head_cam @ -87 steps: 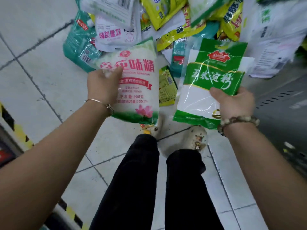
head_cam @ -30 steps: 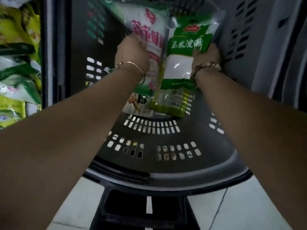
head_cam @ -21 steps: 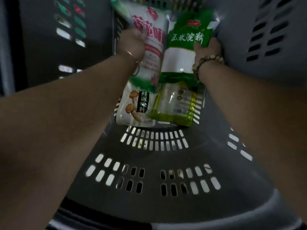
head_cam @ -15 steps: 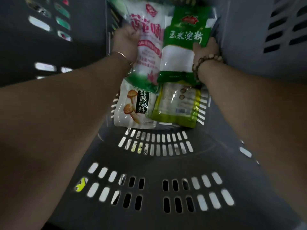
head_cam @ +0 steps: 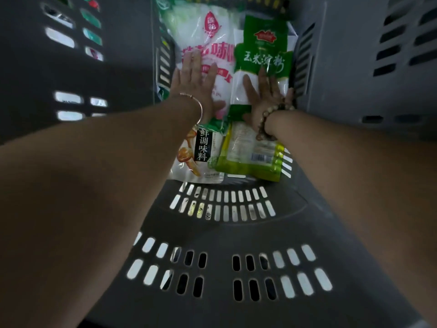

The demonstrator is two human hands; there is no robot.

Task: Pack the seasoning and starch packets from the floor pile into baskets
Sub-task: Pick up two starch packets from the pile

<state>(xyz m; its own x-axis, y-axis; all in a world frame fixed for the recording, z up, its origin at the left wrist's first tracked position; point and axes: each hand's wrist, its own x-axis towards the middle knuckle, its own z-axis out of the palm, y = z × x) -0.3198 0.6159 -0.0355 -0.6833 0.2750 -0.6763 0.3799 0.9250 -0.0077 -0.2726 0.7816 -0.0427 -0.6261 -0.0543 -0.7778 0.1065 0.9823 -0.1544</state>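
1. The left hand [head_cam: 196, 88] lies flat, fingers straight and spread, palm pressing on the white seasoning packet [head_cam: 208, 36]; it grips nothing.
2. The right hand [head_cam: 266, 98] is equally flat and spread, pressing the green starch packet [head_cam: 262, 43].
3. Both packets lie side by side at the far end of the grey basket [head_cam: 212, 233], long axes running near to far, tops pointing far. The starch packet's left edge overlaps the seasoning packet.
4. Nearer, partly under them, lie a mushroom-print packet [head_cam: 203, 162] and a yellow-green packet [head_cam: 248, 159].
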